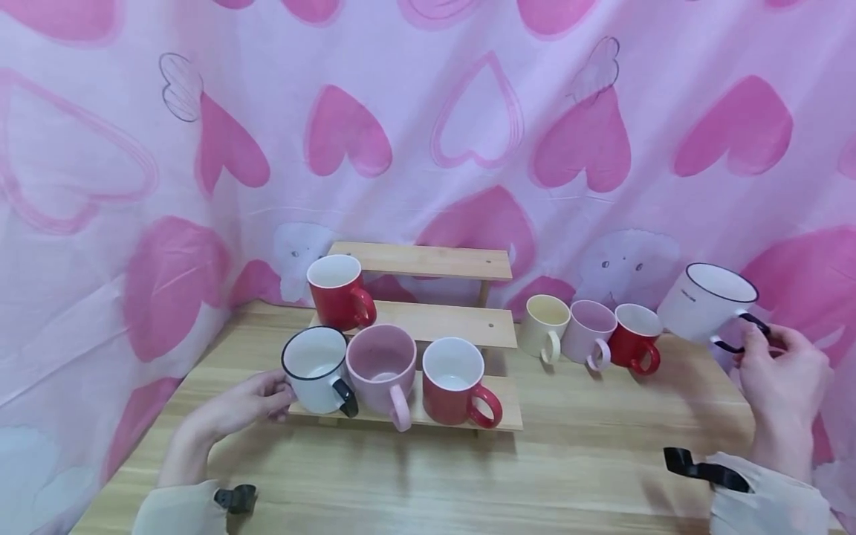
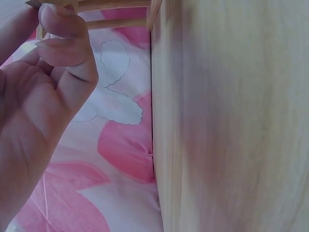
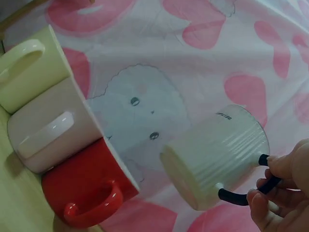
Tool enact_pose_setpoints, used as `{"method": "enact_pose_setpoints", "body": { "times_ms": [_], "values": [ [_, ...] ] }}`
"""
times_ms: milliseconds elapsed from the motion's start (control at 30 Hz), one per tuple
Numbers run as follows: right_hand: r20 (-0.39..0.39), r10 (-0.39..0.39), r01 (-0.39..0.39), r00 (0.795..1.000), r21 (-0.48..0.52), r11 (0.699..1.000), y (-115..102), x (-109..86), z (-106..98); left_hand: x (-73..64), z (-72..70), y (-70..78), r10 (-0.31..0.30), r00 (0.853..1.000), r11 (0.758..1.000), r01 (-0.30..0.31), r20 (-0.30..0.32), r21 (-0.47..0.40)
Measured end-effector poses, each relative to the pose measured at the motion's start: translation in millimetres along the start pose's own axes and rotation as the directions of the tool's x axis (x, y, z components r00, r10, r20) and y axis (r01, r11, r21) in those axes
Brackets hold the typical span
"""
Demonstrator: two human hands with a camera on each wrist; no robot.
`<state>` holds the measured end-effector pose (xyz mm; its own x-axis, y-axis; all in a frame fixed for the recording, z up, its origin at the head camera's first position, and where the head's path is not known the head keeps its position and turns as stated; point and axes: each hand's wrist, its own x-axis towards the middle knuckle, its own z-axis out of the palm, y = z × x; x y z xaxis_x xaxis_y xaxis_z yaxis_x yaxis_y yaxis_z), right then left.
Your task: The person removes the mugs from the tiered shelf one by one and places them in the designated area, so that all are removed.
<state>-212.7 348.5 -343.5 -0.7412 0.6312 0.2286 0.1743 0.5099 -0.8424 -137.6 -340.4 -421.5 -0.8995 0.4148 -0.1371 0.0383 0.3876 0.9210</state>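
My right hand (image 1: 785,371) grips the dark handle of a white mug (image 1: 702,303) with a black rim. Tilted, this mug hangs in the air right of a red mug (image 1: 634,334); its ribbed side shows in the right wrist view. At the left end of the wooden tiered shelf (image 1: 504,394), my left hand (image 1: 244,405) pinches the bottom board's edge with thumb and fingers. Next to those fingers, another white mug (image 1: 317,375) with a black rim stands on that board, beside a pink mug (image 1: 380,368) and a red mug (image 1: 451,386).
One red mug (image 1: 334,293) stands on the middle tier, at its left end. Right of the shelf, a yellow mug (image 1: 540,331) and a pale pink mug (image 1: 585,334) line up on the wooden table (image 1: 582,461). A pink heart-print curtain (image 1: 414,59) hangs behind.
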Motion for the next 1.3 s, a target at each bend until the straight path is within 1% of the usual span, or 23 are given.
{"method": "enact_pose_setpoints", "body": {
  "times_ms": [100, 167, 200, 267, 367, 433, 633, 767, 933, 1100, 1300],
  "values": [
    [-0.090, -0.065, 0.065, 0.994, -0.004, 0.998, 9.4, 3.0, 4.7, -0.3, 1.1, 0.3, 0.004, 1.000, 1.000, -0.004, -0.012, 0.031],
    [-0.134, -0.098, 0.097, 0.986, -0.013, 0.995, 14.4, 4.7, 9.1, -0.9, 0.8, 0.9, 0.008, 1.000, 0.999, -0.008, -0.018, 0.049],
    [-0.152, -0.102, 0.101, 0.983, -0.016, 0.995, 16.7, 5.4, 10.8, -0.9, 0.6, 1.2, 0.010, 1.000, 0.998, -0.009, -0.020, 0.055],
    [-0.176, -0.094, 0.093, 0.980, -0.011, 0.996, 21.6, 6.9, 12.9, 0.1, 0.3, 2.6, 0.017, 1.000, 0.998, -0.016, -0.017, 0.055],
    [-0.189, -0.079, 0.074, 0.979, -0.030, 0.997, 30.1, 10.8, 15.0, 1.4, 0.2, 4.6, 0.020, 1.000, 0.998, -0.019, -0.014, 0.059],
    [-0.186, -0.063, 0.055, 0.981, -0.045, 0.997, 35.6, 13.1, 17.0, 1.1, -0.3, 5.5, 0.022, 1.000, 0.998, -0.021, -0.013, 0.064],
    [-0.195, -0.019, 0.010, 0.981, -0.046, 0.999, 48.4, 16.1, 20.8, 0.9, -1.2, 3.6, 0.033, 0.999, 0.998, -0.033, 0.005, 0.049],
    [-0.154, 0.023, -0.029, 0.988, -0.037, 0.999, 57.8, 18.8, 23.4, 1.7, -0.6, 2.7, 0.040, 0.999, 0.998, -0.041, 0.004, 0.045],
    [-0.083, 0.033, -0.037, 0.996, -0.046, 0.998, 73.2, 21.9, 31.6, 0.7, -1.1, 2.5, 0.032, 0.999, 0.998, -0.032, 0.003, 0.048],
    [-0.034, 0.042, -0.044, 0.999, -0.079, 0.996, 83.8, 21.0, 37.4, 1.2, -1.4, 1.8, 0.040, 0.999, 0.998, -0.041, 0.006, 0.045],
    [0.027, 0.077, -0.073, 0.997, -0.127, 0.989, 88.2, 16.3, 44.2, 2.8, -2.8, -0.1, 0.045, 0.999, 0.999, -0.046, 0.017, 0.028]
  ]
}}
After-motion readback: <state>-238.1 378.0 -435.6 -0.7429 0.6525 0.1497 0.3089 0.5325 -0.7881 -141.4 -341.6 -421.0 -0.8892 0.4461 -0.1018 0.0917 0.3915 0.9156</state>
